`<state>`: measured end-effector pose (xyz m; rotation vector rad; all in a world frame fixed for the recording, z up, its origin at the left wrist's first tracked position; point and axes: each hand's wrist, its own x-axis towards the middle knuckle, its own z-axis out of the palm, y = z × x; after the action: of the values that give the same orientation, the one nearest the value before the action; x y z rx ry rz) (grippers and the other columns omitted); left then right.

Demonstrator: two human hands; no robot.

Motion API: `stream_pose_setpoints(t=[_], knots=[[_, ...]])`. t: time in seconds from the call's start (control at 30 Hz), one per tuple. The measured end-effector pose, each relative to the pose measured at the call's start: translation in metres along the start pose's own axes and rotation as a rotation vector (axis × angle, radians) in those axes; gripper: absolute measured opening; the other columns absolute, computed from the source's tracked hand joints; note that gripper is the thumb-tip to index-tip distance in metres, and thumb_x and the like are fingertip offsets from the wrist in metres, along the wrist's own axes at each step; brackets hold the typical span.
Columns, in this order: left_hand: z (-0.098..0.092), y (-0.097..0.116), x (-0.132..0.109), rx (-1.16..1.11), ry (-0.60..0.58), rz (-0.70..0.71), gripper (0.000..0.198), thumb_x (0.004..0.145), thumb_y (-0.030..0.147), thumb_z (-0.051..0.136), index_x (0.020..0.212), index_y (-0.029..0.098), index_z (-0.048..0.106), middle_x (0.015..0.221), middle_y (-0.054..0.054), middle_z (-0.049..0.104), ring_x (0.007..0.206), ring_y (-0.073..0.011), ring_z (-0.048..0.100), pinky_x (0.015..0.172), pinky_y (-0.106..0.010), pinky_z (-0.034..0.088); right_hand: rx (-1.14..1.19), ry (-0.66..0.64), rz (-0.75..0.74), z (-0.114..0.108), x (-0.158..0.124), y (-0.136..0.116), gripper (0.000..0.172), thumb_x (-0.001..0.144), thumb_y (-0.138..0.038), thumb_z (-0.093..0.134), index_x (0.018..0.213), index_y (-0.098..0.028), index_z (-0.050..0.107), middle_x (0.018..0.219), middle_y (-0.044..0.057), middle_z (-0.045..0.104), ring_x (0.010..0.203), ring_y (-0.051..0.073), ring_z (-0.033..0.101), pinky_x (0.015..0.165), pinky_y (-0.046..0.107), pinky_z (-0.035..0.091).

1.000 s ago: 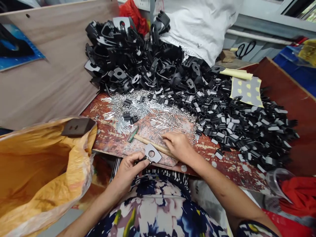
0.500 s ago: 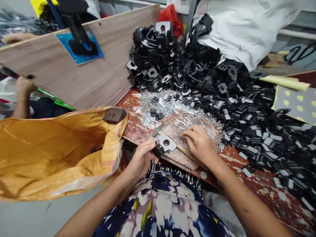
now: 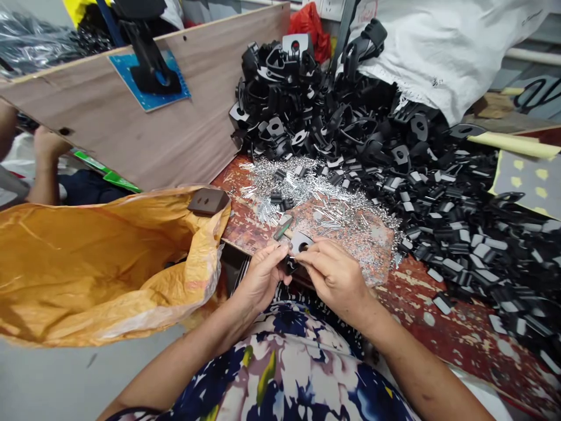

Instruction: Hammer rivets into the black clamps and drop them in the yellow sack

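Note:
My left hand (image 3: 265,278) is closed around a black plastic part with a grey plate (image 3: 300,241) that has a round hole. Over the same part, my right hand (image 3: 335,272) pinches a thin metal pin (image 3: 294,259), its tip at the part's black end. Fingers hide much of the part. Just behind it lies a hammer with a greenish metal head (image 3: 283,227); its handle is mostly covered by the part and my right hand. Loose silvery pins (image 3: 331,211) are spread over a worn slab (image 3: 372,245) beyond my hands.
Black plastic parts (image 3: 315,117) are heaped at the back, with smaller black and grey pieces (image 3: 473,245) to the right. An open orange sack (image 3: 87,263) stands at left, a brown block (image 3: 209,202) on its rim. Behind a wooden board (image 3: 188,117), another person's hand (image 3: 50,143) shows.
My right hand has moved from the slab near the pins leftward and toward me, meeting the part in my left hand. The hammer handle is now mostly hidden.

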<state>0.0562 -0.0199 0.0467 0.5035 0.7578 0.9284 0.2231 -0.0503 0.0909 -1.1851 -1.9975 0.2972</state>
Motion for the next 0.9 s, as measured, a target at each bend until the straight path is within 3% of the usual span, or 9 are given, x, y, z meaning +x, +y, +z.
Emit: stream_pose_setpoints(t=[0.23, 0.37, 0.53, 0.67, 0.73, 0.8, 0.9], knots=[[0.006, -0.005, -0.002, -0.026, 0.050, 0.038, 0.029, 0.073, 0.036, 0.089, 0.076, 0.016, 0.068, 0.070, 0.003, 0.060, 0.057, -0.0087, 0.051, 0.049, -0.020, 0.045, -0.367, -0.048, -0.213, 0.008, 0.000, -0.018, 0.030, 0.101, -0.009, 0.045, 0.092, -0.020, 0.072, 0.074, 0.004, 0.060, 0.073, 0.019, 0.056, 0.099, 0.043, 0.056], [0.010, -0.010, -0.002, -0.045, 0.103, 0.071, 0.032, 0.067, 0.031, 0.092, 0.070, 0.014, 0.064, 0.065, 0.005, 0.056, 0.056, -0.0062, 0.048, 0.053, -0.016, 0.042, -0.574, 0.024, -0.321, 0.025, 0.000, -0.025, 0.028, 0.098, -0.005, 0.047, 0.089, -0.019, 0.071, 0.071, 0.004, 0.060, 0.068, 0.019, 0.052, 0.101, 0.040, 0.055], [-0.001, -0.007, -0.006, -0.007, 0.056, 0.068, 0.027, 0.072, 0.030, 0.088, 0.070, 0.014, 0.066, 0.064, 0.004, 0.055, 0.055, -0.0069, 0.046, 0.053, -0.018, 0.044, -0.451, -0.021, -0.330, 0.015, -0.001, -0.021, 0.026, 0.100, -0.008, 0.046, 0.088, -0.016, 0.068, 0.071, 0.002, 0.056, 0.071, 0.018, 0.050, 0.095, 0.039, 0.057], [-0.016, -0.002, -0.021, -0.018, -0.012, 0.003, 0.033, 0.078, 0.045, 0.080, 0.089, 0.014, 0.073, 0.081, -0.003, 0.065, 0.064, -0.0123, 0.056, 0.058, -0.024, 0.051, -0.320, -0.042, -0.194, 0.005, -0.013, -0.020, 0.029, 0.102, -0.008, 0.044, 0.084, -0.018, 0.064, 0.074, 0.002, 0.053, 0.077, 0.017, 0.049, 0.104, 0.042, 0.051], [-0.022, -0.002, -0.033, 0.177, 0.012, 0.084, 0.039, 0.075, 0.041, 0.083, 0.104, 0.017, 0.071, 0.090, -0.003, 0.068, 0.069, -0.0137, 0.059, 0.063, -0.025, 0.052, -0.308, -0.055, -0.168, 0.008, -0.019, -0.020, 0.029, 0.102, -0.009, 0.044, 0.083, -0.019, 0.063, 0.074, 0.002, 0.052, 0.077, 0.017, 0.049, 0.104, 0.043, 0.050], [-0.028, 0.000, -0.044, 0.527, 0.052, 0.242, 0.047, 0.073, 0.032, 0.085, 0.115, 0.021, 0.067, 0.102, -0.004, 0.069, 0.085, -0.0181, 0.064, 0.078, -0.029, 0.053, -0.285, -0.112, -0.166, 0.012, -0.025, -0.018, 0.026, 0.103, -0.012, 0.045, 0.087, -0.019, 0.064, 0.074, 0.002, 0.053, 0.076, 0.018, 0.050, 0.096, 0.040, 0.052], [-0.042, 0.011, -0.056, 0.955, 0.104, 0.388, 0.040, 0.089, 0.033, 0.071, 0.126, 0.023, 0.063, 0.117, -0.007, 0.069, 0.108, -0.0235, 0.062, 0.096, -0.035, 0.047, -0.374, -0.216, -0.039, 0.010, -0.030, -0.002, 0.015, 0.103, -0.026, 0.052, 0.103, -0.017, 0.064, 0.087, 0.006, 0.061, 0.083, 0.021, 0.055, 0.079, 0.038, 0.051]])
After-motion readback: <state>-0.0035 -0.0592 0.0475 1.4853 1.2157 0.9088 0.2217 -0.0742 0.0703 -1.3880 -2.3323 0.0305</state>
